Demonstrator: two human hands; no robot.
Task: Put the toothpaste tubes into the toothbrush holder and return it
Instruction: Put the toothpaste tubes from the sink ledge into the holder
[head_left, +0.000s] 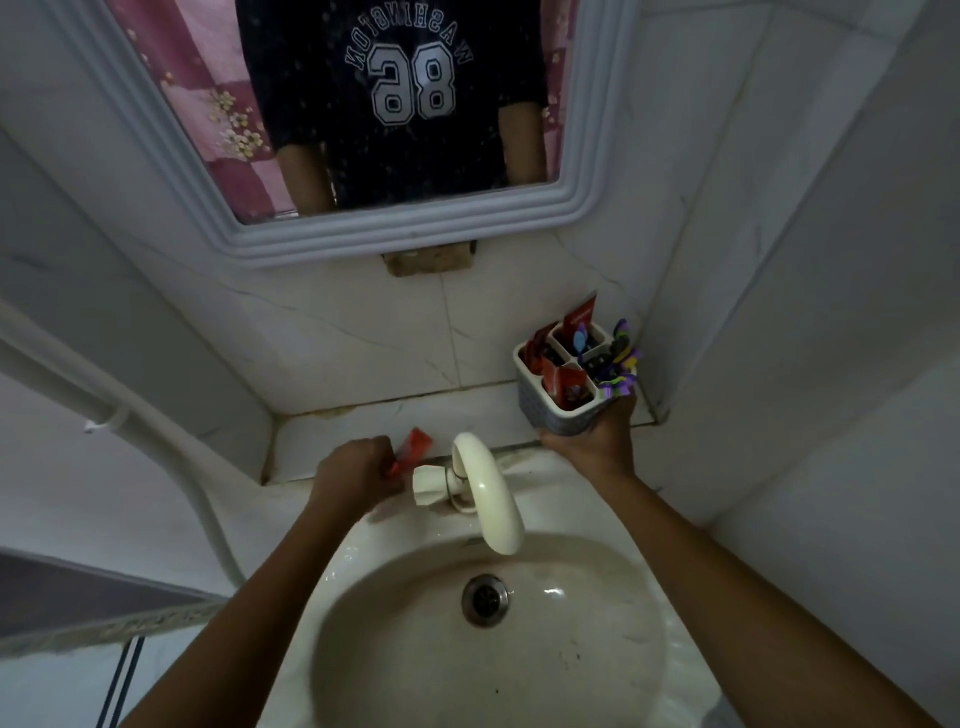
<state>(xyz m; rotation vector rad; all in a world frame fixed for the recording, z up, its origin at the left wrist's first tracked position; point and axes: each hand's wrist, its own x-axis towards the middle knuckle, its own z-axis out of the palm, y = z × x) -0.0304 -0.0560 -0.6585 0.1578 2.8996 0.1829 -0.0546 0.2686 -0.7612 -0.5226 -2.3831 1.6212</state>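
Tiled ledge (332, 431) behind sink: your left hand (353, 470) closes on a soft, light toothpaste tube (413, 451); pinch mid-body. Your right hand (597, 441) grips the holder (563, 395) low, near the corner.

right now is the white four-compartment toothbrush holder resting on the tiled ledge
No, the right hand holds the white four-compartment toothbrush holder up above the tiled ledge.

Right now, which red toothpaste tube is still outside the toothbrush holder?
The red tube gripped in the left hand, over the ledge left of the faucet. The other red tubes stand in the toothbrush holder that the right hand holds.
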